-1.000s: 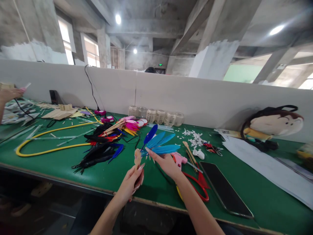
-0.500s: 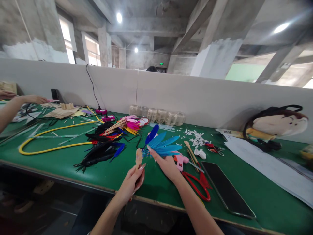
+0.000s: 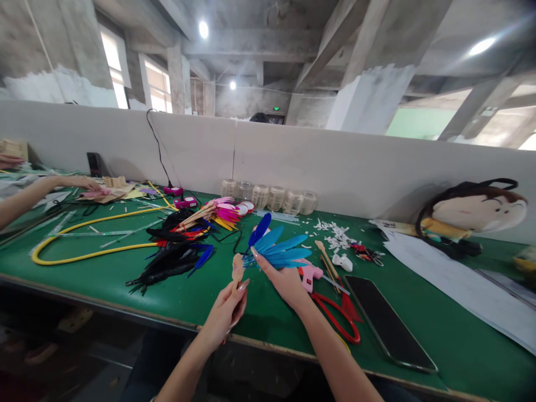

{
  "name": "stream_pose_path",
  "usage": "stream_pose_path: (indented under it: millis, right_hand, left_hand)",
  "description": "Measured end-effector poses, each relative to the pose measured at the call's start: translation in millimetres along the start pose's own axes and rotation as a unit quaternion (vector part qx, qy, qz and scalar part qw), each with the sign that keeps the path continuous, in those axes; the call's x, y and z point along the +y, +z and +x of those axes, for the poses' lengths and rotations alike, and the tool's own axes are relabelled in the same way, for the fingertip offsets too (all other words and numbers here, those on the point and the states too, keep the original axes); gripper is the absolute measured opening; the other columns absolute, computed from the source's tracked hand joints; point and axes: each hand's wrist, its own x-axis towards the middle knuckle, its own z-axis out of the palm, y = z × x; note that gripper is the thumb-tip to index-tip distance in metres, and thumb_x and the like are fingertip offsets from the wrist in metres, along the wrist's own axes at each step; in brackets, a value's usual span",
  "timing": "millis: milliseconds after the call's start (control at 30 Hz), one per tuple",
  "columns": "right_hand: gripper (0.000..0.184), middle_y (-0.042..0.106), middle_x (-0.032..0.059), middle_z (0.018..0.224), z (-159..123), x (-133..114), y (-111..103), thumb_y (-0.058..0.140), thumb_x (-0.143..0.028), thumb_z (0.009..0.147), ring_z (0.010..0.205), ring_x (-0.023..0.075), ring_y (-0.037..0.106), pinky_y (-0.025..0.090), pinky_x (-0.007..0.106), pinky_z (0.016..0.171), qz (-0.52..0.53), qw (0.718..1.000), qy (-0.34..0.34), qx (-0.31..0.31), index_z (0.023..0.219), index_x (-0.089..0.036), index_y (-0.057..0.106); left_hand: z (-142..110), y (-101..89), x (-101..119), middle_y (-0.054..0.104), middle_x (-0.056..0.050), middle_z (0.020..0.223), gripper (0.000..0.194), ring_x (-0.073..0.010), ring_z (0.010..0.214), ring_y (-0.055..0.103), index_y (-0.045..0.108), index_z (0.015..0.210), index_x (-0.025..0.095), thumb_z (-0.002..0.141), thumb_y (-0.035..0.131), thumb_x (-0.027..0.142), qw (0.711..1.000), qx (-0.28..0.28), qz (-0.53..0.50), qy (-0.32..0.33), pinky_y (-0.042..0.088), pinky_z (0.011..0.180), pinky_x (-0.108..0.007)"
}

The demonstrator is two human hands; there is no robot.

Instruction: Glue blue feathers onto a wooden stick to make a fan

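Observation:
In my left hand [image 3: 229, 310] is a small flat wooden piece with a rounded, wavy outline, a wooden spoon-like stick [image 3: 237, 268], held upright near the table's front edge. My right hand [image 3: 285, 282] pinches a fan of light-blue feathers [image 3: 280, 249] by their quill end, which meets the stick's upper part. One dark-blue feather [image 3: 260, 229] rises at the left of the fan. Whether the quills are fixed to the stick I cannot tell. Just behind my right hand lies a pink glue gun [image 3: 310, 274], partly covered by the hand and feathers.
Red-handled scissors [image 3: 335, 318] and a black phone [image 3: 389, 321] lie right of my right forearm. Black feathers [image 3: 167, 265] and a yellow tube [image 3: 92, 219] spread leftward. Clear jars [image 3: 276, 198] line the partition. A co-worker's hand [image 3: 84, 183] is at far left.
My hands, the stick and the feathers hold almost the same position. At far left the co-worker's hand has moved right and lower, over the brown sheets.

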Motion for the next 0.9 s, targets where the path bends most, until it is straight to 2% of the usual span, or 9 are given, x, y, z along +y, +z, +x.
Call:
stream_pose_path:
  millis: [167,400,533,700,900]
  right_hand:
    - [0.027,0.065,0.0019,0.095,2,2,1,0.054,-0.044,0.071,0.096,0.0232,0.056,0.040,0.038,0.090,0.000,0.999,-0.042,-0.008,0.086,-0.024,0.063]
    - [0.027,0.067,0.0023,0.088,2,5,0,0.056,-0.045,0.069,0.089,0.0238,0.059,0.044,0.038,0.085,0.005,1.000,0.002,-0.009,0.082,-0.023,0.065]
    - [0.025,0.068,0.0001,0.085,2,12,4,0.056,-0.044,0.069,0.087,0.0208,0.060,0.043,0.038,0.086,0.016,0.999,-0.005,-0.029,0.079,-0.023,0.066]
    - [0.031,0.067,0.0015,0.089,2,14,6,0.055,-0.044,0.069,0.090,0.0189,0.058,0.041,0.035,0.088,0.027,0.999,-0.015,-0.034,0.086,-0.020,0.066]
    - [0.029,0.065,0.0005,0.071,1,12,1,0.055,-0.048,0.068,0.072,0.0175,0.058,0.046,0.033,0.074,0.001,0.998,0.023,-0.061,0.069,-0.020,0.063]
  left_hand:
    - [0,-0.9,-2,0.031,0.010,0.038,0.042,-0.0017,0.033,0.023,0.041,0.058,0.017,0.063,0.061,0.054,1.000,0.014,-0.007,-0.003,0.010,0.036,-0.019]
    - [1,0.6,0,0.029,0.011,0.040,0.045,-0.0010,0.034,0.022,0.042,0.060,0.016,0.057,0.065,0.055,1.000,0.019,-0.024,-0.007,0.009,0.036,-0.019]
    - [1,2.7,0,0.029,0.011,0.042,0.045,-0.0012,0.036,0.022,0.043,0.061,0.016,0.055,0.066,0.054,0.999,0.021,-0.029,-0.010,0.009,0.037,-0.020]
    - [0,2.7,0,0.030,0.010,0.041,0.045,-0.0015,0.036,0.022,0.041,0.060,0.016,0.057,0.064,0.055,1.000,0.019,-0.017,-0.006,0.010,0.037,-0.020]
    - [-2,2.7,2,0.030,0.010,0.041,0.044,-0.0018,0.036,0.021,0.039,0.057,0.017,0.060,0.063,0.053,1.000,-0.003,-0.011,0.007,0.010,0.037,-0.020]
